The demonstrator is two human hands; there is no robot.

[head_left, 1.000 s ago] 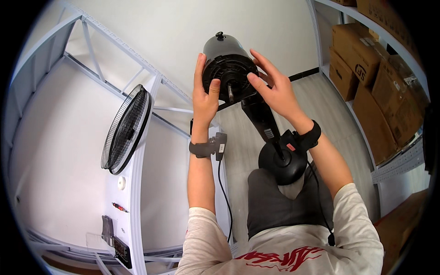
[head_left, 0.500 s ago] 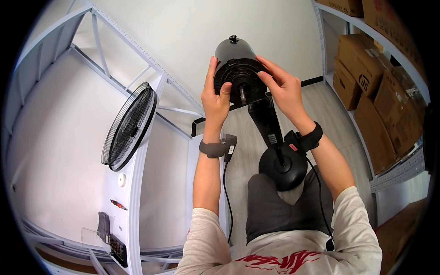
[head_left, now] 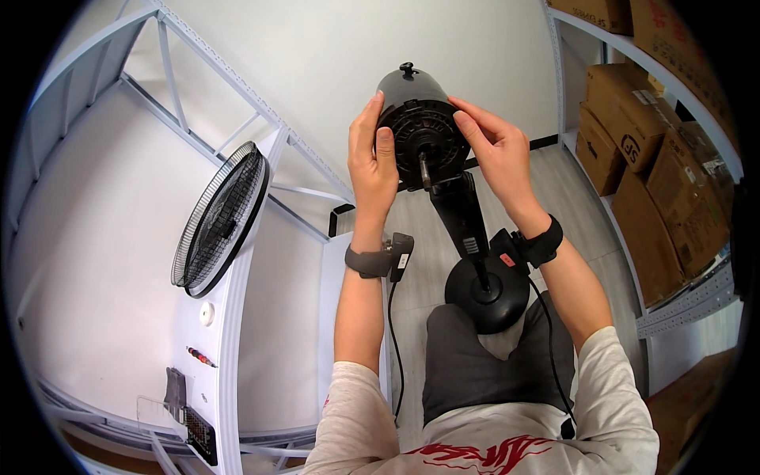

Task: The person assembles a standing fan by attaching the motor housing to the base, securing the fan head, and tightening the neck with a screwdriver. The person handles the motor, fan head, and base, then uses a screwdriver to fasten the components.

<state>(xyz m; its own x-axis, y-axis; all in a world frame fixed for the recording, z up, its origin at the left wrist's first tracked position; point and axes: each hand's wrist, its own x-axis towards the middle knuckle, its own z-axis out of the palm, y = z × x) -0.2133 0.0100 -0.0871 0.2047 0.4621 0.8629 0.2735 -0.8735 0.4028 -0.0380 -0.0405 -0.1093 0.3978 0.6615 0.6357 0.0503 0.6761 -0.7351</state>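
Head view: the left hand (head_left: 372, 166) and right hand (head_left: 500, 154) clasp the motor (head_left: 422, 119) between them, fingers along its sides, thumbs at its front, presumably to steady it evenly; its bare shaft (head_left: 425, 172) faces the near side; the motor sits atop the pole (head_left: 461, 214), whose broad base (head_left: 492, 299) likely gives footing. The grille (head_left: 222, 222) and screwdriver (head_left: 201, 356) rest on the shelf (head_left: 228, 340) at left, apparently kept aside.

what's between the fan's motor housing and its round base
In the head view, the fan's black neck, narrowing to a thin pole, runs between the motor housing and the round base.
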